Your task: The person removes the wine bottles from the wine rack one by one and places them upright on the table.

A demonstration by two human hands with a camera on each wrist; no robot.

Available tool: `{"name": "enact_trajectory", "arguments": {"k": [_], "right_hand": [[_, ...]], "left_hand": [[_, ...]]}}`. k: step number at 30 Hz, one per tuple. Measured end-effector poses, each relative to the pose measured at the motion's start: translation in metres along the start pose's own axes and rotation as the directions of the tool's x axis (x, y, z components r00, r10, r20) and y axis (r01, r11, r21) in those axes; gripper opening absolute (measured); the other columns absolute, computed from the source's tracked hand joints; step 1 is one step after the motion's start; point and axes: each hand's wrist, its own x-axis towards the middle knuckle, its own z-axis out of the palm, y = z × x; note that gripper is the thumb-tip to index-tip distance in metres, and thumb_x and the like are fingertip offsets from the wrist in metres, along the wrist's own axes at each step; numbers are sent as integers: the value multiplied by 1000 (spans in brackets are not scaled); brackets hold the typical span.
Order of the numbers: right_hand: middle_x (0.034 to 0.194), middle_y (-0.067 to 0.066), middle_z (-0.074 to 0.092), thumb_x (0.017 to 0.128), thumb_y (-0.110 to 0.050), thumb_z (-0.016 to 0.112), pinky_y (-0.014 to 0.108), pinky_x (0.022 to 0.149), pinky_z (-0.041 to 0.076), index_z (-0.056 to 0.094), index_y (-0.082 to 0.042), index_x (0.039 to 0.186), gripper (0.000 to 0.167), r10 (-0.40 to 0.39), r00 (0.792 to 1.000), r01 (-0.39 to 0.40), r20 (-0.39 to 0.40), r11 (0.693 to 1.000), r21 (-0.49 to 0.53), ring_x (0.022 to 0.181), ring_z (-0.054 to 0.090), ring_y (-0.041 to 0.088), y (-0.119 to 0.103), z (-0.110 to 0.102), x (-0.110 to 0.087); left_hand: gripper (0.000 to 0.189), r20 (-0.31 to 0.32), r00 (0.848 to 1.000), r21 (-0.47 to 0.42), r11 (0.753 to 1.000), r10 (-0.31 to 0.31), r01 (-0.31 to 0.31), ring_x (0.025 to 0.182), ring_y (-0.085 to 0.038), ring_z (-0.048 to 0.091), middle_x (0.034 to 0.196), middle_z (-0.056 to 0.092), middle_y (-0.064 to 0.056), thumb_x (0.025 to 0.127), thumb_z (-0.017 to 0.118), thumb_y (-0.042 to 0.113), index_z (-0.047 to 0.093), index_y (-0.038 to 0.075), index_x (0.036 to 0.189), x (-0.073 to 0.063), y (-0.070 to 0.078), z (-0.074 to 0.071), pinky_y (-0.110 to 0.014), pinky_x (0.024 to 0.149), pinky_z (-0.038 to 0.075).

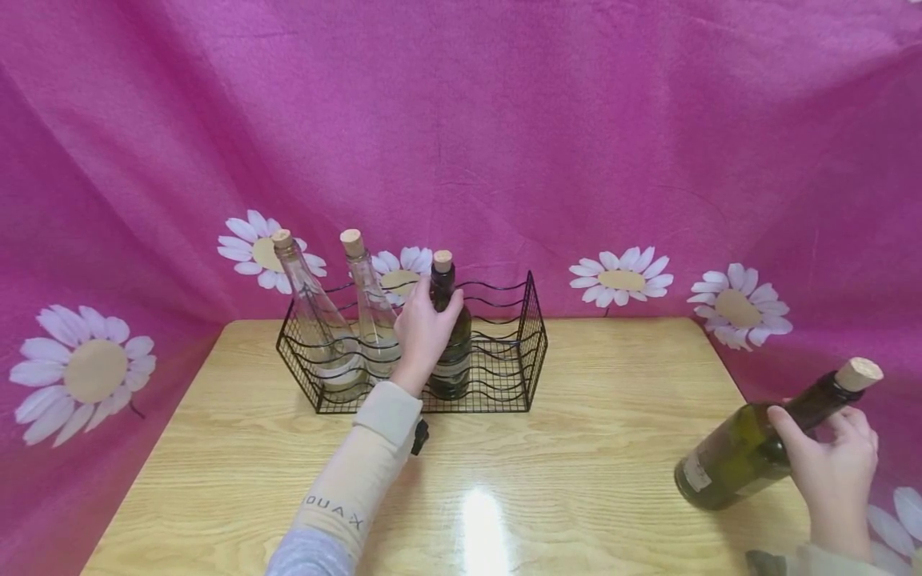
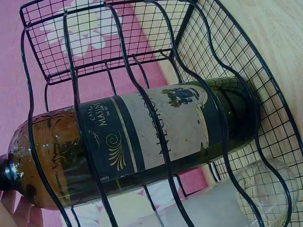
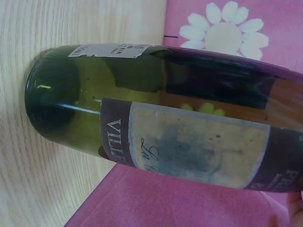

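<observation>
My left hand [image 1: 425,328] grips the neck of a dark corked wine bottle [image 1: 451,364], which stands upright inside a black wire rack [image 1: 536,344]. Its dark and cream label [image 2: 161,125] shows between the wavy wires in the left wrist view. Over at the table's right side, my right hand [image 1: 828,456] holds a green corked wine bottle [image 1: 735,452] around the neck. That bottle tilts, its cork pointing up and right, its base close over the wood. A worn pale label [image 3: 199,142] faces the right wrist camera.
Two clear corked bottles, one leftmost [image 1: 317,344] and one beside it [image 1: 374,320], lean in the rack's left part. The rack stands near the back edge of the wooden table [image 1: 591,448]. A pink cloth with daisies [image 1: 504,144] hangs behind.
</observation>
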Motion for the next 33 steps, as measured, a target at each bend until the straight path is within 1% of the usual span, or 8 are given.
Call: {"name": "enact_trajectory", "arguments": {"k": [2,7,12,14,16,21,25,33], "right_hand": [[81,-25,37,71,-12,71,35,90,22,58,-18,70,15,9,1000,-9,3,1000,12,82,26,-9,-1,-1,0],[91,-23,41,73,-15,71,38,94,21,60,-19,75,12,59,996,-59,62,998,1,94,34,0,-1,-4,0],[125,12,43,79,-20,66,51,99,12,59,-3,108,34,62,978,-55,197,998,-42,120,25,34,-2,-11,2],[134,24,32,81,-21,63,56,99,9,47,7,120,50,54,970,-44,235,998,-49,123,18,39,-3,-14,1],[135,23,29,81,-19,63,55,99,7,45,8,119,50,66,971,-60,232,998,-33,125,15,36,-6,-16,0],[131,2,34,81,-11,59,41,101,7,48,-9,126,47,121,985,-130,122,989,71,123,16,13,-18,-20,-7],[121,-12,40,77,-1,55,25,98,12,50,-13,125,49,68,997,-58,-40,976,208,117,26,6,-29,-22,-8],[115,-9,44,75,-1,52,19,95,14,53,-11,116,42,19,961,87,-276,926,366,114,35,10,-55,-22,-17]], "left_hand": [[31,3,1000,1,1000,2,-2,77,-23,58,85,59,-3,81,58,40,54,11,93,0,0,0,-43,59,41],[32,22,999,40,999,31,-32,75,-23,59,84,61,-3,81,56,42,54,12,93,2,0,0,-43,60,42],[34,16,997,102,991,82,-83,74,-24,59,84,62,-4,82,55,43,54,10,93,3,-2,-1,-45,64,42],[35,15,996,108,990,92,-93,73,-26,59,85,62,-5,82,55,42,54,10,93,4,-2,-2,-46,64,42],[35,17,995,111,989,96,-97,73,-26,59,85,62,-5,82,55,42,54,9,93,4,-1,-2,-46,65,42],[34,15,995,117,988,103,-104,73,-27,58,84,61,-6,82,55,42,54,9,92,4,0,-3,-46,63,42],[34,14,995,122,987,102,-103,73,-27,58,83,61,-6,82,54,42,54,9,92,4,0,-3,-45,63,42],[35,16,995,122,988,97,-99,74,-26,58,86,62,-6,82,54,42,54,9,96,4,-1,-2,-45,63,43]]}}
